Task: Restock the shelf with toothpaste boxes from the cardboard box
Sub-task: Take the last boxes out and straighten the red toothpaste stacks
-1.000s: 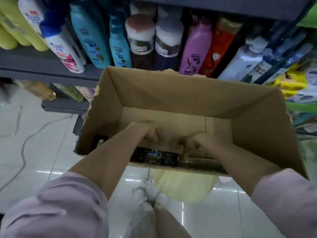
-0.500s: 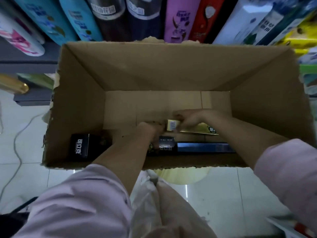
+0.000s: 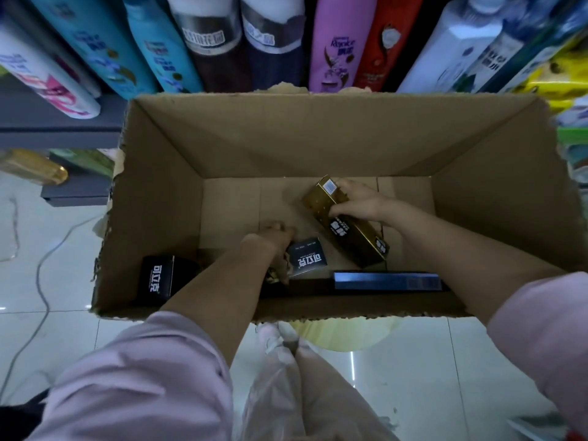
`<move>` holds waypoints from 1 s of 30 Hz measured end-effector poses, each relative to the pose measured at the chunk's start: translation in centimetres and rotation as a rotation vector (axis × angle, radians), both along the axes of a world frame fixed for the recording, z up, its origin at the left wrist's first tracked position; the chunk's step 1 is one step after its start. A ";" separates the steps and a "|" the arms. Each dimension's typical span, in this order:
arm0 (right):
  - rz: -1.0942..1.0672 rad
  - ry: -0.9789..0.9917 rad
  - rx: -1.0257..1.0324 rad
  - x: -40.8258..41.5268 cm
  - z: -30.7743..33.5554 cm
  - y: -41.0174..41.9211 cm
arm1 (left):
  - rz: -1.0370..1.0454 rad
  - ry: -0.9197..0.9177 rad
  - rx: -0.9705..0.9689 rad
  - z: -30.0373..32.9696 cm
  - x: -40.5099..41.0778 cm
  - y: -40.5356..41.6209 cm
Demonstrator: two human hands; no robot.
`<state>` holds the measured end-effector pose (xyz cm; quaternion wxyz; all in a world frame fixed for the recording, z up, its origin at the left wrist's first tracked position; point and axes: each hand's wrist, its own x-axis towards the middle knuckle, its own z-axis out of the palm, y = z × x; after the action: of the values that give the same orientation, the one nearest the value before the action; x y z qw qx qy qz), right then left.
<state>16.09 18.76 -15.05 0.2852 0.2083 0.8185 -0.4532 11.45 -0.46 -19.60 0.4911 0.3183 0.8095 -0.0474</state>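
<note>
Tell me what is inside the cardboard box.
Inside the cardboard box: a gold box gripped by the right hand, black boxes, a blue box. The left hand and arm hide anything beneath.

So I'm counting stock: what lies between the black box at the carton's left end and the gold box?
In the head view, the left hand gripping another black box lies between the left black box and the gold box.

cardboard box (image 3: 165, 198): matt brown card, ragged torn rim
gold toothpaste box (image 3: 346, 224): shiny metallic card
bottles (image 3: 331, 43): glossy plastic
floor (image 3: 445, 377): polished reflective tile
</note>
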 end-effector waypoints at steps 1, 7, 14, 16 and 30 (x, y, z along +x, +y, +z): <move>-0.041 0.015 -0.032 -0.1 0.4 -0.2 | -0.002 0.007 0.012 -0.1 0.0 0.2; -0.268 0.153 -0.010 0.5 2.8 -0.6 | 0.385 0.062 0.250 2.7 -2.1 -0.6; -0.372 0.451 -0.159 1.2 7.9 -2.0 | 0.766 -0.018 0.764 10.7 -2.7 -2.5; -0.334 0.517 -0.178 1.1 10.1 -2.5 | 0.771 -0.002 0.883 13.4 -2.1 -2.4; -0.215 1.101 -0.124 -1.2 27.9 -7.6 | 0.937 0.311 1.425 30.8 -1.6 -4.7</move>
<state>14.85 11.15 12.81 -0.2200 0.0065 0.7926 -0.5686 9.81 -5.17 11.23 0.0271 0.1740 0.7520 0.6353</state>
